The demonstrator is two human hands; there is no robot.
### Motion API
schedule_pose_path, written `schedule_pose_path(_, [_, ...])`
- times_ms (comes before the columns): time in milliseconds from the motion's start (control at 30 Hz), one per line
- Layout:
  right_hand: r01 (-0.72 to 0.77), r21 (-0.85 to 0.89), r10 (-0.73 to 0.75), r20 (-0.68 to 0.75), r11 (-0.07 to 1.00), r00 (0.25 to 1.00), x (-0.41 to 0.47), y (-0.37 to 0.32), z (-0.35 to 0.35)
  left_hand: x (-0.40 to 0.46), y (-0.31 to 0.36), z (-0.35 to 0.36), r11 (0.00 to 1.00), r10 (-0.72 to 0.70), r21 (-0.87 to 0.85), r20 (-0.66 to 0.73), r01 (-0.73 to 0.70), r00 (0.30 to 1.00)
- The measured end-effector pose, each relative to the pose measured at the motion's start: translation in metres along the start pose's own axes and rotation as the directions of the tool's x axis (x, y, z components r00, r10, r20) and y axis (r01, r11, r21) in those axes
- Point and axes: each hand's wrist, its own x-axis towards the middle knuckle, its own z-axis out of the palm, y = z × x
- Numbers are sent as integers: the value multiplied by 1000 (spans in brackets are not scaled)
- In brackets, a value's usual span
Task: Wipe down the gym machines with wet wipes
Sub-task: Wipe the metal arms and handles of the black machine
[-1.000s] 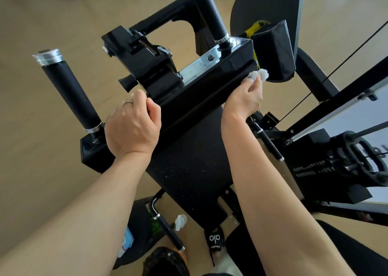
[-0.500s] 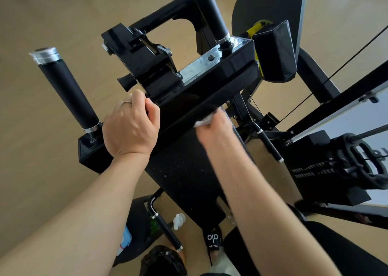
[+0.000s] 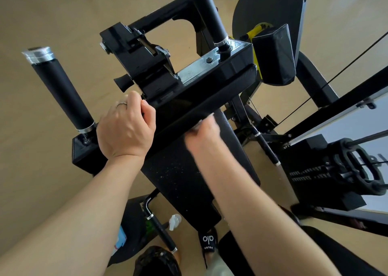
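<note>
My left hand (image 3: 126, 129) grips the machine's pad (image 3: 201, 99) | right hand (image 3: 204, 132) blurred, grip unclear, at pad's edge

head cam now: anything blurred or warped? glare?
Head view: the right hand is motion-blurred at the pad edge, the wipe barely readable; the left hand on the frame is sharp. Wide-angle bending curves the cable and handles. Mild daylight sheen on the metal plate; no harsh glare.
</note>
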Motion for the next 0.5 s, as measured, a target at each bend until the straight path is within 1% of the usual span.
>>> schedule_pose_path(67, [-113, -48, 113, 1, 992, 994, -4, 19, -2, 0, 1, 2, 1000, -11, 9, 0, 11, 1000])
schedule_pose_path(133, [-185, -67, 190, 62, 980, 980, -2, 7, -4, 0, 3, 2, 1000, -8, 22, 5, 8, 1000])
schedule_pose_path(167, [-188, -60, 192, 69, 980, 979, 2, -10, -4, 0, 4, 1, 1000, -5, 28, 7, 5, 1000])
schedule_pose_path(200, [-164, -38, 166, 58, 986, 984, 3, -28, -2, 0, 4, 1, 1000, -2, 28, 9, 2, 1000])
schedule_pose_path(300, [4, -39, -5, -30, 999, 1000, 9, -83, 6, 0, 4, 0, 1000, -2, 19, 13, 2, 1000])
schedule_pose_path(333, [36, -54, -39, -69, 998, 997, 10, -93, 10, 0, 4, 0, 1000, -3, 18, 11, 2, 1000])
schedule_pose_path(367, [55, -40, -60, -139, 998, 988, 13, -94, 10, 1, 4, 0, 1000, -1, 17, 12, 1, 1000])
schedule_pose_path(400, [78, -19, -80, -170, 997, 982, 15, -91, 9, 1, 4, 0, 1000, 3, 16, 17, -3, 1000])
schedule_pose_path(433, [94, 7, -92, -163, 996, 982, 16, -81, 8, 2, 4, 0, 1000, 7, 19, 22, -8, 1000])
schedule_pose_path(467, [88, 44, -82, -115, 995, 990, 15, -64, 6, 2, 4, -1, 1000, 12, 26, 28, -13, 1000])
schedule_pose_path(500, [45, 86, -39, -73, 995, 997, 12, -42, 3, 1, 3, -1, 999, 17, 35, 30, -18, 999])
